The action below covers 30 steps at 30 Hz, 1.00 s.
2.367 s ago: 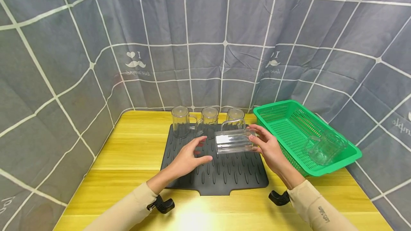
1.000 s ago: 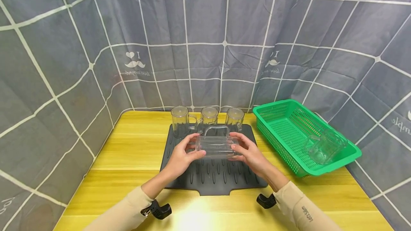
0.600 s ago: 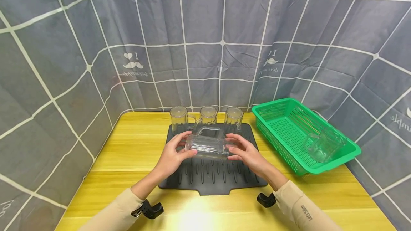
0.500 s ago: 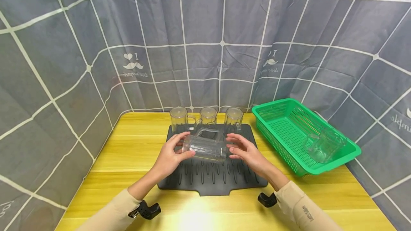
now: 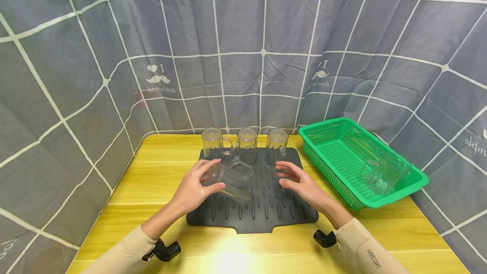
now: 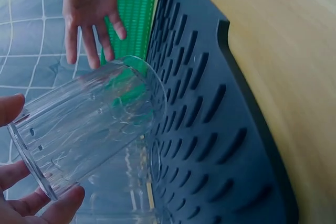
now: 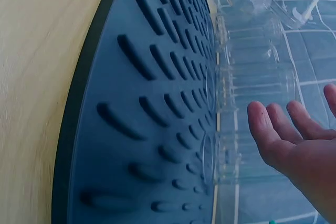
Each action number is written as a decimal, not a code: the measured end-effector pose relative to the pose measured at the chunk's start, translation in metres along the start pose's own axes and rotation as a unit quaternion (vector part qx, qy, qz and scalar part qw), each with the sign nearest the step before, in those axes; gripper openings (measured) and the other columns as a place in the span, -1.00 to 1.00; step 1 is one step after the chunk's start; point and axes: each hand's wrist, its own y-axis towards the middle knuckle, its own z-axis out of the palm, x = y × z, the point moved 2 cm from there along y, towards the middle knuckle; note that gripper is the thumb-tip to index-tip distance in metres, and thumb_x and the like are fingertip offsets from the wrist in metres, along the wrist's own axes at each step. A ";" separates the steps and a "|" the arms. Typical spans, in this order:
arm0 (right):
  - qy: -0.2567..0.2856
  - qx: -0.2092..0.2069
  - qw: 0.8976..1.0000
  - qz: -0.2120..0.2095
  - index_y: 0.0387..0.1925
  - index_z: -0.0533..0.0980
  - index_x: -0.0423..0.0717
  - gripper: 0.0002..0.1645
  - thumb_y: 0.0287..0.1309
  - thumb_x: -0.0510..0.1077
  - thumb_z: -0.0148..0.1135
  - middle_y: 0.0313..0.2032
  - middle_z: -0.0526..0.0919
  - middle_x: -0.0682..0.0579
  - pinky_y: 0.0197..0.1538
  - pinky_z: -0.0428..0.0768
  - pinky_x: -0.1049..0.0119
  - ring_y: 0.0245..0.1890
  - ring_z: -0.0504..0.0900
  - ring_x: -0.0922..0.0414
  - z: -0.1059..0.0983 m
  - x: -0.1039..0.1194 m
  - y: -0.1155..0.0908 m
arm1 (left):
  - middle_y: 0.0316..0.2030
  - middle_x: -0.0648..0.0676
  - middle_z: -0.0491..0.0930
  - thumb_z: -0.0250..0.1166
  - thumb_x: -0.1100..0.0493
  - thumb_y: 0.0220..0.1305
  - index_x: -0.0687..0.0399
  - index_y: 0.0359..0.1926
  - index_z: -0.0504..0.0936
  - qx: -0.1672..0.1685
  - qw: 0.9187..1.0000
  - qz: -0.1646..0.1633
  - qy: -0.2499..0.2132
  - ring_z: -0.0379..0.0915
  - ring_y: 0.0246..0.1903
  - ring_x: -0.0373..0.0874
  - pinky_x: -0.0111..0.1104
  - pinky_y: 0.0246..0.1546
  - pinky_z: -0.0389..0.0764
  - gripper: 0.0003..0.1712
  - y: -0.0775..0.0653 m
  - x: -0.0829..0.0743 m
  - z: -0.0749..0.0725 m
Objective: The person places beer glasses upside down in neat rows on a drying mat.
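My left hand (image 5: 195, 185) grips a clear glass mug (image 5: 237, 184) round its base end, over the black ridged mat (image 5: 253, 220). The mug leans, its open rim pointing down and to the right, its handle on the far side. In the left wrist view, thumb and fingertips pinch the edge of the mug's (image 6: 89, 124) base, and the rim overlaps the mat. Apart from the mug, to its right, my right hand (image 5: 302, 184) is held with relaxed fingers and holds nothing. Three more glass mugs stand upside down along the mat's back edge, among them the left one (image 5: 213, 143).
On the right of the wooden table (image 5: 129, 181) sits a green perforated basket (image 5: 338, 151), another glass mug (image 5: 386, 176) lying tilted inside it. A grey checked curtain (image 5: 243, 75) encloses the table at the back and sides.
The mug came left from the right hand into both hands, then the right hand let go. The left hand has since drawn it left and tipped its rim downward; the right hand moved slightly right.
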 end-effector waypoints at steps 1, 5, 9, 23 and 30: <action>-0.005 0.000 1.000 0.001 0.47 0.25 0.14 -0.32 0.41 0.01 0.22 0.44 0.30 -0.11 0.30 0.49 -0.10 0.43 0.29 -0.26 -0.001 0.000 -0.001 | 0.06 -0.10 0.49 0.51 -0.11 0.14 -0.25 0.40 0.46 -0.002 1.000 0.002 0.012 0.48 -0.10 -0.17 -0.05 0.04 0.62 -0.21 0.000 0.000 -0.002; -0.028 -0.001 1.000 0.003 0.46 0.26 0.14 -0.33 0.41 0.00 0.22 0.44 0.31 -0.11 0.31 0.48 -0.08 0.42 0.31 -0.27 -0.007 0.000 -0.006 | 0.07 -0.09 0.49 0.49 -0.18 0.13 -0.25 0.40 0.46 -0.006 0.999 0.000 0.049 0.43 -0.17 -0.16 -0.19 -0.14 0.56 -0.19 0.000 0.003 -0.009; -0.046 -0.010 0.999 0.003 0.45 0.27 0.12 -0.34 0.41 0.00 0.22 0.44 0.31 -0.12 0.30 0.48 -0.11 0.40 0.33 -0.28 -0.015 0.002 -0.010 | 0.14 -0.02 0.49 0.47 -0.25 0.12 -0.23 0.40 0.46 -0.012 0.997 0.000 0.082 0.46 -0.19 -0.11 -0.22 -0.22 0.53 -0.17 0.003 0.004 -0.016; -0.083 -0.038 0.996 0.004 0.47 0.26 0.11 -0.33 0.42 0.02 0.20 0.44 0.30 -0.12 0.28 0.44 -0.21 0.39 0.33 -0.28 -0.037 0.000 -0.018 | 0.12 0.06 0.53 0.49 -0.20 0.11 -0.18 0.38 0.50 -0.029 0.986 0.005 0.167 0.52 -0.10 0.00 -0.09 -0.19 0.56 -0.19 0.014 0.013 -0.035; -0.093 -0.043 0.995 0.004 0.46 0.28 0.13 -0.35 0.42 0.03 0.20 0.45 0.29 -0.08 0.29 0.43 -0.20 0.41 0.31 -0.21 -0.044 -0.003 -0.022 | 0.13 0.08 0.53 0.46 -0.25 0.10 -0.18 0.38 0.50 -0.015 0.980 -0.005 0.200 0.50 0.03 0.09 0.02 -0.12 0.57 -0.18 0.018 0.018 -0.038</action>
